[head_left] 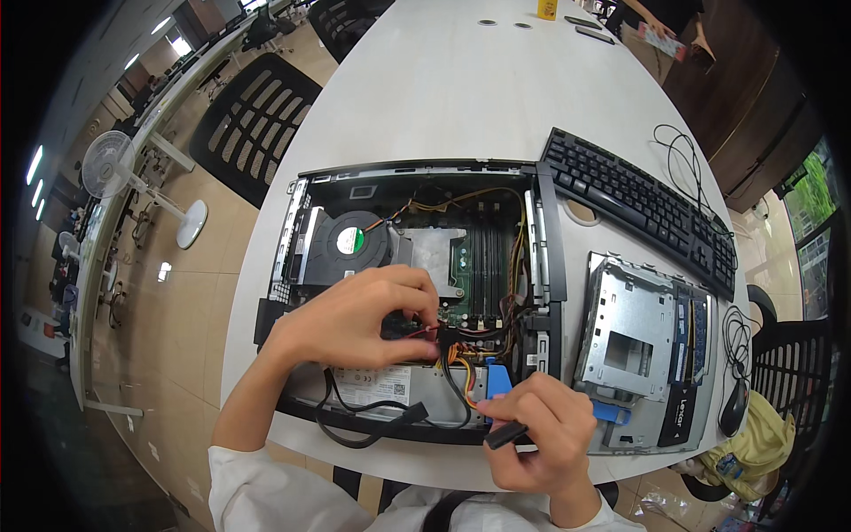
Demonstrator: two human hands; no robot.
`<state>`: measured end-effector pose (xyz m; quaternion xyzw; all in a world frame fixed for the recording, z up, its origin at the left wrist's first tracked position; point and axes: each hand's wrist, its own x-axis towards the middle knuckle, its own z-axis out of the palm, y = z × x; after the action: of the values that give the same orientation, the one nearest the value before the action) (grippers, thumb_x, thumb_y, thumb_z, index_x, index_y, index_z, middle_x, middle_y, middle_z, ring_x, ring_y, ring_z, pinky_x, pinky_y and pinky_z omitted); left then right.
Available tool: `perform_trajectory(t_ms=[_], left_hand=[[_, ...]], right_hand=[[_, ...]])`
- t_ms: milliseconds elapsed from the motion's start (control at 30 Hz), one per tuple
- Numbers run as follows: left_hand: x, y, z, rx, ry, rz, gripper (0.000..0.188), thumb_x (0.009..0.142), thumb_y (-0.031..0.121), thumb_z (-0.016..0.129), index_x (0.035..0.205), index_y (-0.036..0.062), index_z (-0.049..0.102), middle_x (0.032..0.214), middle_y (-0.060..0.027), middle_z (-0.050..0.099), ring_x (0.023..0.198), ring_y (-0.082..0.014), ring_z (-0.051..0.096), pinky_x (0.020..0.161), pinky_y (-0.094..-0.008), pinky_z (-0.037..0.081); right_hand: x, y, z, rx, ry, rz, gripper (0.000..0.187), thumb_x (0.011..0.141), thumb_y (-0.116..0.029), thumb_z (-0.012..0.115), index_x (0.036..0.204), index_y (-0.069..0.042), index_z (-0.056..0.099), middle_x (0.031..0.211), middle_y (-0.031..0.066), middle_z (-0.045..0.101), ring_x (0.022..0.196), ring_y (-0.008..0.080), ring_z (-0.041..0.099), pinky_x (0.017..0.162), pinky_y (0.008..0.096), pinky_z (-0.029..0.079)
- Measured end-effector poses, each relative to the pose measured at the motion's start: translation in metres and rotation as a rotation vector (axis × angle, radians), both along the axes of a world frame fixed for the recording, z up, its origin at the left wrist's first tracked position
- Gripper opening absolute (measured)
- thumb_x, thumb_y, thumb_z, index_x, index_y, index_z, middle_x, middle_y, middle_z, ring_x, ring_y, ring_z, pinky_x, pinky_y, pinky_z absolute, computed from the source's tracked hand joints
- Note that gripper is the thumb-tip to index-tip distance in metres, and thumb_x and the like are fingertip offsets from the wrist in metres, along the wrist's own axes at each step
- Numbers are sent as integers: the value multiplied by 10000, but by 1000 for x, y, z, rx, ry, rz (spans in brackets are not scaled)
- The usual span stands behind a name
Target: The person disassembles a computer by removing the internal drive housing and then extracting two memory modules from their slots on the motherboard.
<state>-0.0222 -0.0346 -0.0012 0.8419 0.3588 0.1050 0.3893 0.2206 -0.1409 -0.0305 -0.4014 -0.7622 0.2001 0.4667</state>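
An opened desktop computer case lies on the table before me, its inside facing up. A black blower fan with a green label sits at its left, beside a green motherboard. My left hand reaches into the case, with thumb and fingers pinched on thin wires, one of them red. At the front right edge, my right hand is closed on a cable of yellow and red wires with a black end piece. A blue plastic tab stands beside it. A loose black cable hangs over the metal power supply.
Right of the case lie a metal drive bracket panel, a black keyboard and a black mouse. Office chairs stand around the white table. A person's hand shows at the far right.
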Motion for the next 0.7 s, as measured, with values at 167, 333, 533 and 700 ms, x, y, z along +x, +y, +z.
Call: perform_trajectory(t_ms=[167, 333, 533, 700], left_hand=[[-1, 2, -2, 20, -66, 97, 107, 852, 41, 762, 918, -4, 690, 984, -87, 661, 887, -228, 646, 789, -339, 524], [6, -3, -11, 250, -71, 54, 200, 858, 32, 713, 1049, 81, 745, 1174, -96, 618, 1028, -247, 605, 856, -355, 496], [9, -4, -5, 436, 72, -25, 166, 850, 148, 663, 975, 91, 755, 1190, -91, 605, 1067, -281, 541, 949, -417, 391], [12, 1, -25, 632, 111, 319, 126, 876, 175, 746, 880, 51, 724, 1107, -76, 597, 1037, -271, 538, 913, -411, 398]], right_hand=[[0, 0, 1, -29, 2, 7, 291, 529, 10, 637, 804, -12, 730, 643, 69, 606, 557, 202, 636, 515, 278, 505], [0, 1, -3, -1, 40, 21, 256, 574, -27, 725, 829, -23, 707, 667, 49, 534, 522, 207, 538, 446, 313, 408], [-1, 1, 0, -40, 60, -8, 242, 580, -31, 721, 821, -22, 710, 677, 55, 552, 529, 210, 565, 447, 305, 430], [0, 2, -3, -21, 56, -1, 220, 588, -29, 725, 807, -16, 706, 672, 64, 559, 533, 216, 576, 449, 305, 439]])
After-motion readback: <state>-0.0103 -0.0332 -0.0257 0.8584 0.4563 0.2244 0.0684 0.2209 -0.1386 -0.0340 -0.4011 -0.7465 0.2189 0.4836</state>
